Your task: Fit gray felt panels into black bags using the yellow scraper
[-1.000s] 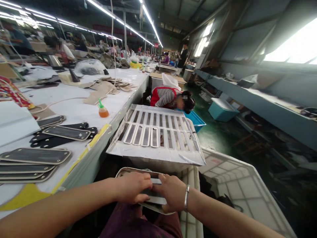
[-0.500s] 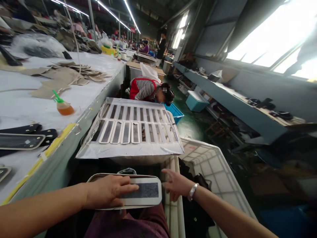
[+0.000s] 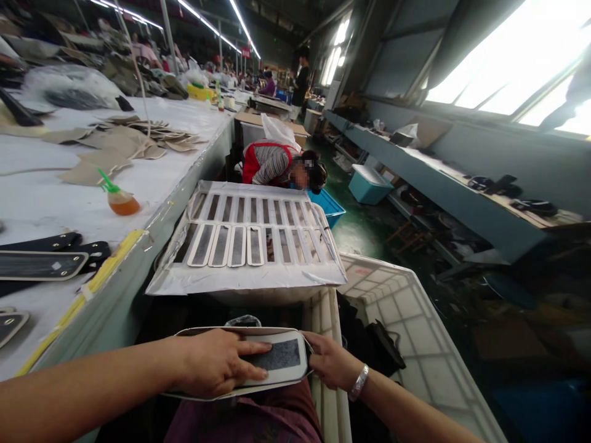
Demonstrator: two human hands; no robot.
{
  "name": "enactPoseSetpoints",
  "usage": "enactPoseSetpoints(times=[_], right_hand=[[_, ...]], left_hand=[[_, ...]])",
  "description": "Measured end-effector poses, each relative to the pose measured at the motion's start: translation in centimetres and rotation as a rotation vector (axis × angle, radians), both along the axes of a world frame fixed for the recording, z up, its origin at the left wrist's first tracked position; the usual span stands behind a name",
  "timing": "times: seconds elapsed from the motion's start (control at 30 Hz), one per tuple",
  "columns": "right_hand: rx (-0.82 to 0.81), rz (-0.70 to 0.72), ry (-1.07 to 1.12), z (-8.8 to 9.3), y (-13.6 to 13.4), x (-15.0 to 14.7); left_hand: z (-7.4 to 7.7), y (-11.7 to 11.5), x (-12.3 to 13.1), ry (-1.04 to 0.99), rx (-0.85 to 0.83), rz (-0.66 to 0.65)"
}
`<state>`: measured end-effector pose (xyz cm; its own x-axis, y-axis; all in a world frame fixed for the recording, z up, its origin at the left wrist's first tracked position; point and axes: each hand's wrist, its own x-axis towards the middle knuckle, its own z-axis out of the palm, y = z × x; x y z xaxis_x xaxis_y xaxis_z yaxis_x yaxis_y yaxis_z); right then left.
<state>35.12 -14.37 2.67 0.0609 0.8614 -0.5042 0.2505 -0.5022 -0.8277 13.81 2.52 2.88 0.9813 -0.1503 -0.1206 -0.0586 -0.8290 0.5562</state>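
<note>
A long white piece with rounded corners and a dark grey strip [image 3: 282, 355] down its middle lies across my lap, at the bottom centre. It sits within a thin pale rim that stands up around its edge. My left hand [image 3: 210, 362] rests flat on it, fingers stretched out along the dark strip and pressing down. At the right end, my right hand [image 3: 330, 360] is closed, its thumb and fingers pinching the rim at the corner. The left end of the piece is hidden under my left hand and forearm.
Ahead stands a white slotted rack [image 3: 249, 277] bearing several similar pieces. A white crate [image 3: 397, 307] with dark items is at right. On the left table [image 3: 152, 209] are a glue bottle [image 3: 122, 202], black straps [image 3: 50, 246] and beige sheets [image 3: 106, 154]. A person [image 3: 272, 161] bends behind the rack.
My right hand has come from beside the piece, finger extended, to grip the rim at its right end. My left hand has slid right along the piece, its fingers more spread.
</note>
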Motion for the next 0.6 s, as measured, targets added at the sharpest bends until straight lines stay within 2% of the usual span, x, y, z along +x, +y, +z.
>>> enactPoseSetpoints(times=[0.1, 0.17, 0.37, 0.47, 0.53, 0.6], right_hand=[[-0.04, -0.017, 0.004, 0.4, 0.0, -0.2], [-0.026, -0.014, 0.001, 0.6, 0.3, -0.3], [0.095, -0.032, 0.015, 0.3, 0.3, -0.1], [0.007, -0.143, 0.223, -1.6, -1.0, 0.9], [-0.003, -0.263, 0.354, -3.7, -1.8, 1.3], [0.019, -0.305, 0.378, -5.8, -2.0, 1.0]], left_hand=[[0.5, -0.1, -0.1, 0.048, -0.093, -0.061], [0.8, -0.3, -0.1, 0.073, -0.084, -0.047], [-0.1, -2.0, -0.5, 0.046, 0.178, -0.053], [-0.5, -2.2, -0.6, 0.061, 0.254, -0.049], [-0.3, -2.1, -0.5, 0.085, 0.269, -0.056], [0.0, -2.0, -0.4, 0.106, 0.269, -0.061]])
